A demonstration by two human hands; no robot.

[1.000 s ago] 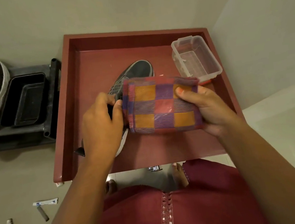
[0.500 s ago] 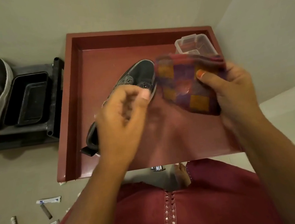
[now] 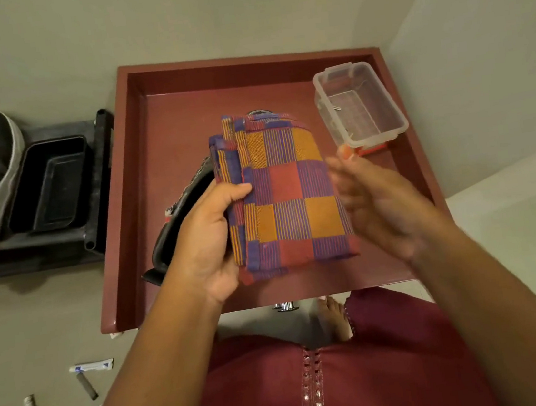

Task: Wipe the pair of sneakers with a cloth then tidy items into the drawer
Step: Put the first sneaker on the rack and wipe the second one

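Folded cloth [image 3: 288, 197] — left hand [image 3: 207, 240] grip

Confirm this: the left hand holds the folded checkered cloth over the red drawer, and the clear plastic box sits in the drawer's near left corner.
Wrong about the corner. The head view shows the clear plastic box in the far right corner of the red drawer. The left hand does hold the folded checkered cloth over it.

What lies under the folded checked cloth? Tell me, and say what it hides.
Under the checked cloth, held in the left hand, lies a dark sneaker in the red drawer. Only its heel end shows; the toe is covered.
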